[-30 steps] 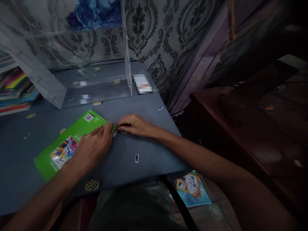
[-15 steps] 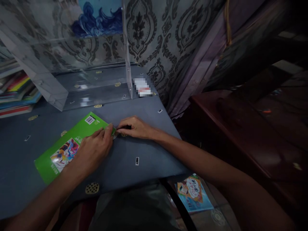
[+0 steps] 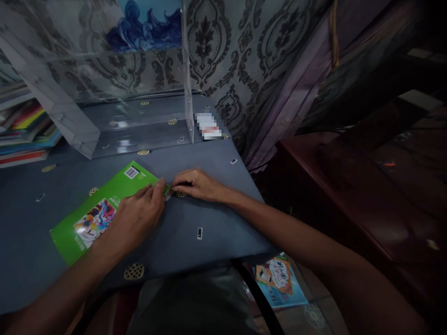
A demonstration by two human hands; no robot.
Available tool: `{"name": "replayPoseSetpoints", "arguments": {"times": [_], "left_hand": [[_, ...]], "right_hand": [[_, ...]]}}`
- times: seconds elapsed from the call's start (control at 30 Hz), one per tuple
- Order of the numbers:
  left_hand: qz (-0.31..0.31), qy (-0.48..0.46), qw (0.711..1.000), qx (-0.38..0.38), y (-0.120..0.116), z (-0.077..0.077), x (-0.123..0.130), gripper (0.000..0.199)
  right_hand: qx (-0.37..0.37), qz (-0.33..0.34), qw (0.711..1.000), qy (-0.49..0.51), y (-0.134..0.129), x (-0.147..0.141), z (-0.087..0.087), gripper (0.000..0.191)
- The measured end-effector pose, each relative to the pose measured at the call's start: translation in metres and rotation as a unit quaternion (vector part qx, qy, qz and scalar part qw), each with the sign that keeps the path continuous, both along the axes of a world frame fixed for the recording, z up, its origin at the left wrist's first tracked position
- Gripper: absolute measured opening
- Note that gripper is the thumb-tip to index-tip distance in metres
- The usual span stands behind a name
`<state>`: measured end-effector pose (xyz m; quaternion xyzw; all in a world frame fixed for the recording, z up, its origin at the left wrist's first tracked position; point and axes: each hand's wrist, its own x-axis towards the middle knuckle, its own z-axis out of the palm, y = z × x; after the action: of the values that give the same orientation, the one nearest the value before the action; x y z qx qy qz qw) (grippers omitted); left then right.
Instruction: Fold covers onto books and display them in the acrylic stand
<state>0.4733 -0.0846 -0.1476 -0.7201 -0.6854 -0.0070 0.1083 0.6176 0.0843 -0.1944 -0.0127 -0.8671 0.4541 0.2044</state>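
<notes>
A green booklet (image 3: 136, 179) with a barcode and a colourful picture lies slantwise on the grey-blue tabletop (image 3: 223, 232). Across its right part rests my left hand (image 3: 141, 211), fingers together, pressing the booklet near its right edge. My right hand (image 3: 197, 185) is pinched at the booklet's right corner, thumb and index finger meeting there. Between the two hands a small bit of clear, shiny material (image 3: 168, 194) shows at the corner; its shape is hard to make out.
A clear acrylic stand (image 3: 190, 107) rises at the back of the table. Stacked books (image 3: 26, 135) are at the left, and a white card (image 3: 208, 126) is right of the stand. Dark red furniture (image 3: 335, 186) stands at the right; a blue-and-orange book (image 3: 279, 281) lies below the table edge.
My right hand has shifted very slightly to the right, and a little more of the clear material shows at the corner. The camera view has moved slightly.
</notes>
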Motion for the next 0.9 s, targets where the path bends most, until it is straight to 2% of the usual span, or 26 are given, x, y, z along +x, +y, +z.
{"name": "replayPoseSetpoints", "arguments": {"times": [0.57, 0.9], "left_hand": [[0.013, -0.01, 1.0, -0.008, 0.0011, 0.0042, 0.0011, 0.032], [-0.015, 0.021, 1.0, 0.002, 0.0002, 0.0009, -0.0005, 0.033]], "right_hand": [[0.015, -0.003, 1.0, -0.016, 0.0002, 0.0008, 0.0023, 0.015], [-0.012, -0.018, 1.0, -0.014, -0.0001, -0.0013, -0.0011, 0.015]]}}
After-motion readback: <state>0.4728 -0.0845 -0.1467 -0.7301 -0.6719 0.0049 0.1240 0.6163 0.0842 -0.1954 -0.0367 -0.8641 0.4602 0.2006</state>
